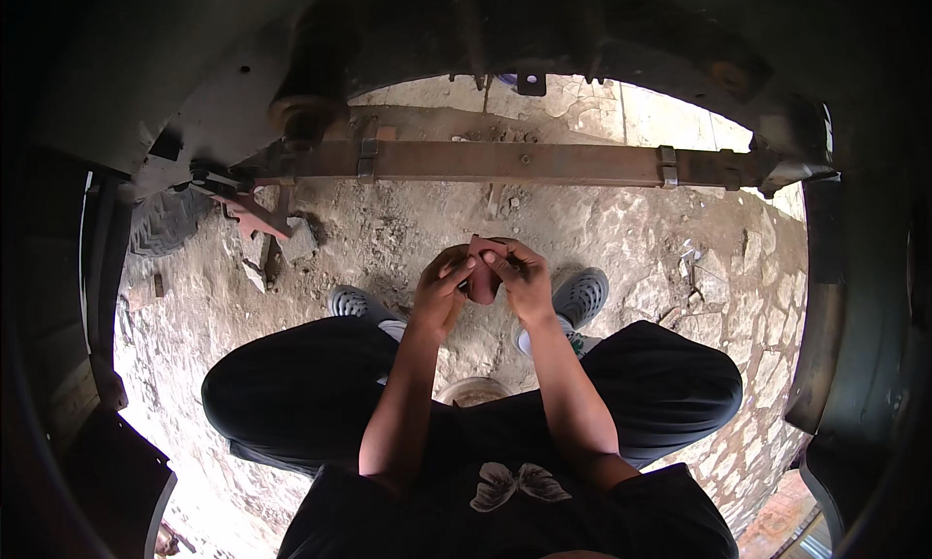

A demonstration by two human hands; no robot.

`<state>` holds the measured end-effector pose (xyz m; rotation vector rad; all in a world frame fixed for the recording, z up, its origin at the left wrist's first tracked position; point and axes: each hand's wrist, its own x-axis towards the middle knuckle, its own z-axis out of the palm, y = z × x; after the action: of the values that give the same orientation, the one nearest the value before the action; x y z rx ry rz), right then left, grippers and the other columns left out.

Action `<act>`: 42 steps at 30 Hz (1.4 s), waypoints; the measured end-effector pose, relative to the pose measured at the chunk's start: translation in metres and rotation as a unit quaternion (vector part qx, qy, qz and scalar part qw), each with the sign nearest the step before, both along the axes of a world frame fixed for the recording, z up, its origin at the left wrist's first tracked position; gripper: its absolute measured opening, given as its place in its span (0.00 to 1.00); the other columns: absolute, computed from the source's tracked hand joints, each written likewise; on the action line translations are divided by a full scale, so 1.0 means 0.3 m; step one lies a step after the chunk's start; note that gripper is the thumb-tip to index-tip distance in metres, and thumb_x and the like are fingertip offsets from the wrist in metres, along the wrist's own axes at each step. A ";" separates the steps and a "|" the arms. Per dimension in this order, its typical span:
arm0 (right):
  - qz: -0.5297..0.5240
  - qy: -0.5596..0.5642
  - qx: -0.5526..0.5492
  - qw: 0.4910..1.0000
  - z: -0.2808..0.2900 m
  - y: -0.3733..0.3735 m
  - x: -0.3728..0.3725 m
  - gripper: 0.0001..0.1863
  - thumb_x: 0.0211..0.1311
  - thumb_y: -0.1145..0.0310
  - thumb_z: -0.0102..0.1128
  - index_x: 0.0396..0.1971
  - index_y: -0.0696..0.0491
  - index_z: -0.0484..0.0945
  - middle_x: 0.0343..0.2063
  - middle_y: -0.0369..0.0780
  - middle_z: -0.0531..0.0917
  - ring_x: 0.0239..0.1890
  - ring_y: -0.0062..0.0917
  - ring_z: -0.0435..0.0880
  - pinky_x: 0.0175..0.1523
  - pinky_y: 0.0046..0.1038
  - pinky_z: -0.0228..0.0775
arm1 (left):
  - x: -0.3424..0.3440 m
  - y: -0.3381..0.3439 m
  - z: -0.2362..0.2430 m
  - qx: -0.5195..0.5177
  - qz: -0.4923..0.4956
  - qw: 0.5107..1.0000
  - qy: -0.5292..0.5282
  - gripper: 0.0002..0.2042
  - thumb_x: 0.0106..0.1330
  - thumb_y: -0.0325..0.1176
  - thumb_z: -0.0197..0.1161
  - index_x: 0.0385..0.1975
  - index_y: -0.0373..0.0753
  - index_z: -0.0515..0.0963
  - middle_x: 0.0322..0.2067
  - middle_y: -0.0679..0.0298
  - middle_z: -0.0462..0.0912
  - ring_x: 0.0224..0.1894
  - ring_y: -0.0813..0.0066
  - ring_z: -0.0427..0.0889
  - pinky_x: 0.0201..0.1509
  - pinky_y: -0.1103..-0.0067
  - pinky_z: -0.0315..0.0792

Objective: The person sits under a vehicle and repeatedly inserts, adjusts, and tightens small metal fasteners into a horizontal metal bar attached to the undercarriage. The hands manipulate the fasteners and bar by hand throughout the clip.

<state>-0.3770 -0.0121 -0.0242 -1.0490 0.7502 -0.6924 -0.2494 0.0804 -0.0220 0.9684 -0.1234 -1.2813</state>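
Observation:
Between my two hands, above the ground in front of my lap, is a small bent reddish-brown sheet that looks like sandpaper (483, 285). My left hand (443, 287) pinches its left side, the thumb lying on top. On the other side, my right hand (524, 281) grips it with the thumb pressed near the upper edge. The sheet's lower part curls down in a rounded loop between the hands. Fingers hide its underside.
A long rusty leaf spring (447, 161) with metal clamps crosses ahead of my hands. Dark vehicle panels (223, 102) surround me overhead and at both sides. At the left are a tyre (165, 224), a reddish metal piece (254, 216) and a stone (299, 240).

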 end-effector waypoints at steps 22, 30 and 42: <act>-0.069 0.115 -0.110 0.985 0.013 -0.013 -0.008 0.19 0.63 0.75 0.69 0.54 0.58 0.78 0.32 0.36 0.84 0.39 0.18 0.82 0.44 0.20 0.75 | 0.016 -0.012 -0.047 0.003 -0.054 0.999 -0.003 0.15 0.66 0.29 0.68 0.50 0.31 0.80 0.43 0.58 0.85 0.45 0.69 0.85 0.48 0.70 0.83; -0.072 0.086 -0.099 0.989 0.000 0.029 0.012 0.11 0.60 0.74 0.72 0.41 0.60 0.83 0.28 0.36 0.86 0.28 0.15 0.82 0.32 0.20 0.73 | 0.001 -0.026 -0.060 0.004 0.003 0.997 -0.083 0.14 0.68 0.31 0.67 0.48 0.30 0.80 0.45 0.57 0.85 0.47 0.70 0.85 0.51 0.71 0.82; -0.005 -0.076 -0.006 0.997 0.019 0.033 0.007 0.08 0.61 0.85 0.65 0.39 0.63 0.79 0.29 0.41 0.82 0.27 0.22 0.82 0.27 0.25 0.74 | 0.012 -0.028 -0.034 -0.015 0.033 0.988 -0.150 0.10 0.61 0.22 0.68 0.42 0.29 0.81 0.29 0.65 0.81 0.30 0.78 0.80 0.31 0.78 0.75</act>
<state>-0.3750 -0.0023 -0.0184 -0.9927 0.6209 -0.7775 -0.2456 0.0719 -0.0321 1.1256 -0.3398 -1.0641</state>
